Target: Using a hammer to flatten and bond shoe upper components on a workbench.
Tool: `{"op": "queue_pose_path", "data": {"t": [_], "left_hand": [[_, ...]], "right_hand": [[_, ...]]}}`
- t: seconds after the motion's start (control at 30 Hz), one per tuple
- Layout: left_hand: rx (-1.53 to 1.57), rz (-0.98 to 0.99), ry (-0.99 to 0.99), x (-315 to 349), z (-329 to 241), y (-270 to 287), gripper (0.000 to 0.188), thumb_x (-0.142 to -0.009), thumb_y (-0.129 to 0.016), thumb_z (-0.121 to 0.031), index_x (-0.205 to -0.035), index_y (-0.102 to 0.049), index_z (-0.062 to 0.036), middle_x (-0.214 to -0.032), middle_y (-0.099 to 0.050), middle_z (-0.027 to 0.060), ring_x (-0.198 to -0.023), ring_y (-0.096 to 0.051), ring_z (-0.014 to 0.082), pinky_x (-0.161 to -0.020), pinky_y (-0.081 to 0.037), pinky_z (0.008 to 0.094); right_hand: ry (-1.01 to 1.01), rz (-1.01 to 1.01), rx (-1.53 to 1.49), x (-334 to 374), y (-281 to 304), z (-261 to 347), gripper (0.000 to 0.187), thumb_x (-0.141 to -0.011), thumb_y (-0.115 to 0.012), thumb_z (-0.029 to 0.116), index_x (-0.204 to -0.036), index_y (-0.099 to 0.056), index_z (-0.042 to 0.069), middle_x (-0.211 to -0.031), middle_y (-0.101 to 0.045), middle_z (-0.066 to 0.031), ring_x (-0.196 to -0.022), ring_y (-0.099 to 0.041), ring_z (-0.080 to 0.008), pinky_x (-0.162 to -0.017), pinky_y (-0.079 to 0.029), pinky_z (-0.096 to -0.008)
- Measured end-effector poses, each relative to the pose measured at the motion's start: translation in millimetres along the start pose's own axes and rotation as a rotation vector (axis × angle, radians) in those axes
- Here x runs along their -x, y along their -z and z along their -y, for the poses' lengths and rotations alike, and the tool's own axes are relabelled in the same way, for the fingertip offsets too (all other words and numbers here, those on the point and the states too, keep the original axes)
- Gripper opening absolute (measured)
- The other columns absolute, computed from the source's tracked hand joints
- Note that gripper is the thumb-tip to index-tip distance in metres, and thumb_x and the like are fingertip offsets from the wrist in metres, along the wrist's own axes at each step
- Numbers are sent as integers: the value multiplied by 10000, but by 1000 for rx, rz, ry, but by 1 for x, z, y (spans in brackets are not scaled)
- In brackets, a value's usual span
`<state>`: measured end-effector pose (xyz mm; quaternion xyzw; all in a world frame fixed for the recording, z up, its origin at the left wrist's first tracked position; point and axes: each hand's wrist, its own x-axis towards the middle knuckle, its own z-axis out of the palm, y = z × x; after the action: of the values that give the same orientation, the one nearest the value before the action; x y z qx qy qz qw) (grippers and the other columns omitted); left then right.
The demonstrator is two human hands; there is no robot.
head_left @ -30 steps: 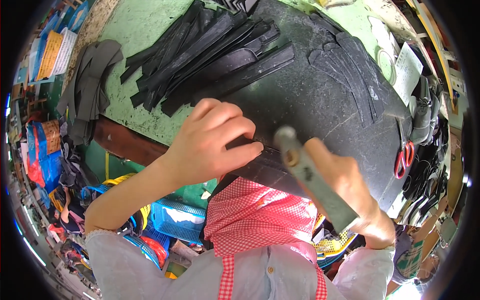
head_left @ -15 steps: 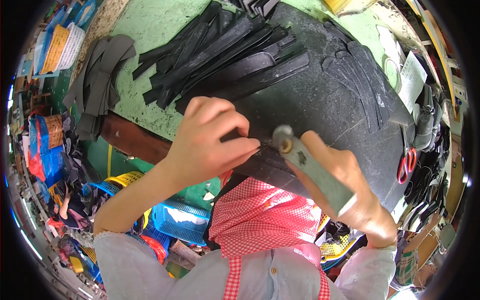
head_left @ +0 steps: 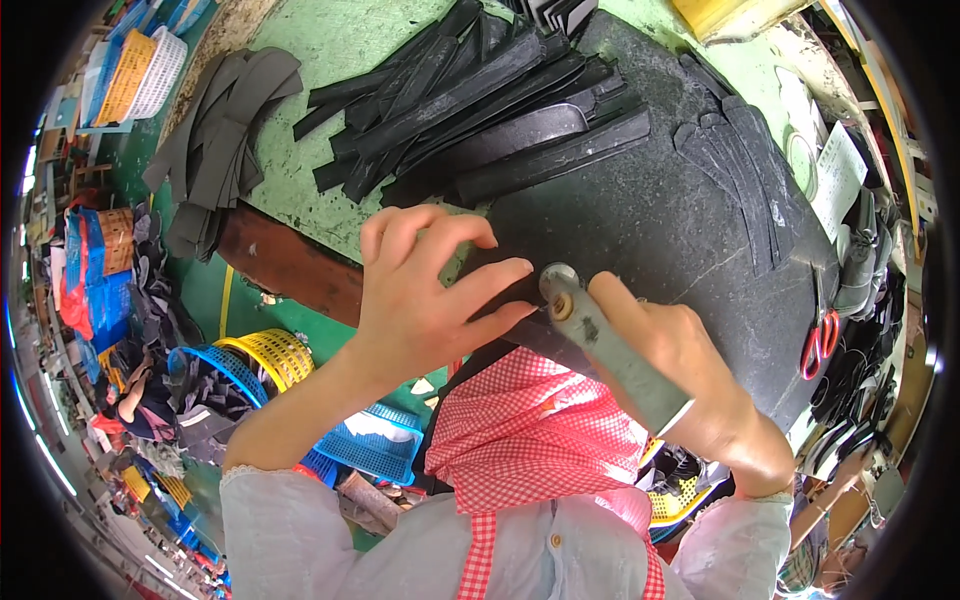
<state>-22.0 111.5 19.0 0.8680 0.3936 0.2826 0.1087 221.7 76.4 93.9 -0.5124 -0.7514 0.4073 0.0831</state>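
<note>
My right hand (head_left: pixel 665 340) is closed round the handle of a shoemaker's hammer (head_left: pixel 625 365). The hammer has a round face and a long, flat grey peen, and its head is seen from above, over the near edge of a black slab (head_left: pixel 640 240). Just left of the round face, my left hand (head_left: pixel 425 280) has its fingers bent and apart. The thumb and forefinger tips are at dark material by the slab's edge, whose outline I cannot make out against the slab. Beyond both hands lies a loose pile of black strips (head_left: pixel 470 95).
More black strips (head_left: pixel 740 180) fan out on the slab's right, near red-handled scissors (head_left: pixel 822 340). Grey strips (head_left: pixel 225 130) hang over the green table's left side. Below stand a yellow basket (head_left: pixel 275 360) and a blue basket (head_left: pixel 375 445). White paper (head_left: pixel 838 180) lies far right.
My left thumb and forefinger have moved apart from each other. The hammer's head has shifted slightly left and sharpened from a blur. The whole view has shifted a little.
</note>
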Motion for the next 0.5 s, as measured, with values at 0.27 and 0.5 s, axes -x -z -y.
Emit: {"op": "queue_pose_path", "data": {"t": [0.27, 0.5], "left_hand": [[134, -9, 55, 14, -7, -7, 262, -693, -898, -161, -923, -796, -233, -1061, -655, -63, -1057, -560, 247, -944, -377, 437], [55, -2, 50, 13, -12, 0, 337, -668, -874, -175, -985, -781, -239, -1073, -651, -53, -1070, -556, 246, -962, -365, 453]], "right_hand": [[67, -65, -36, -2, 2, -4, 276, -915, -654, 104, -1117, -489, 15, -798, -649, -245, -754, -683, -467, -677, -547, -536], [5, 32, 50, -5, 1, 8, 222, -936, -636, 90, -1085, -484, 27, -736, -654, -227, -753, -685, -479, -632, -529, -562]]}}
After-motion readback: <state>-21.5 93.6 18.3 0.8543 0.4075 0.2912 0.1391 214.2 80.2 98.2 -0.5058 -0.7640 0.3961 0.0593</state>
